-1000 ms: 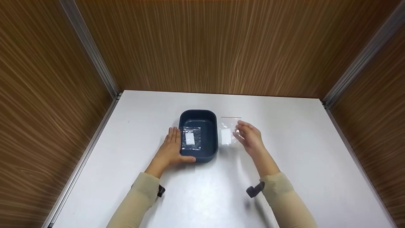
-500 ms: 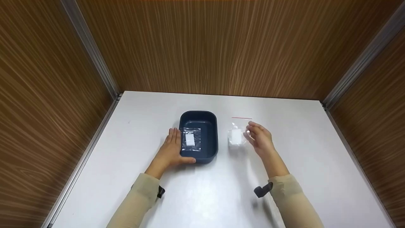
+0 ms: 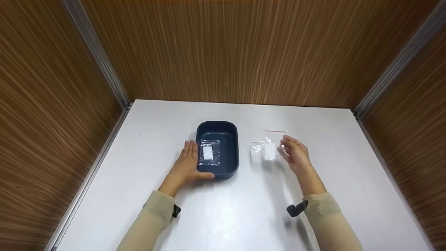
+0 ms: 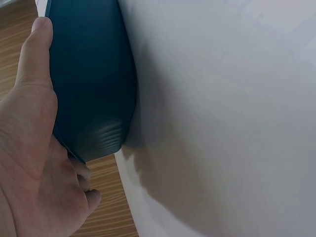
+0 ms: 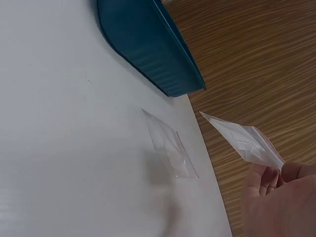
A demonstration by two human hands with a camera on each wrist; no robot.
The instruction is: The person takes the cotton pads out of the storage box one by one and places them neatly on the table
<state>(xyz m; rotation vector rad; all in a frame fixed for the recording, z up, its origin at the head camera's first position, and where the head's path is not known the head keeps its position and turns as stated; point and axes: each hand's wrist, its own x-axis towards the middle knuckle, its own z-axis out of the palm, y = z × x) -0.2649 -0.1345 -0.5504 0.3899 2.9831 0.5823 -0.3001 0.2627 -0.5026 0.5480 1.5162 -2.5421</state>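
Note:
In the head view my left hand (image 3: pixel 186 164) lies along the left side of a dark blue plastic bin (image 3: pixel 229 150), fingers straight, thumb at its near rim. The left wrist view shows the thumb along the rim of the bin (image 4: pixel 91 74). Inside the bin is a clear zip bag (image 3: pixel 215 158) with a white label. My right hand (image 3: pixel 296 153) pinches a second clear zip bag (image 3: pixel 270 152) by its edge, above the table; it has a red strip and a white patch. Below it, a third zip bag (image 5: pixel 170 145) lies flat on the table, right of the bin.
The white table (image 3: pixel 223 216) ends at brown wood-grain panels (image 3: pixel 223 52) at the back and both sides. Metal rails (image 3: pixel 99 52) run along the panel corners. A small black device (image 3: pixel 297 209) sits at my right wrist, another (image 3: pixel 176 210) at my left.
My right hand has moved right, away from the bin, carrying the pinched zip bag. The zip bag on the table has come into view. My left hand stays at the bin.

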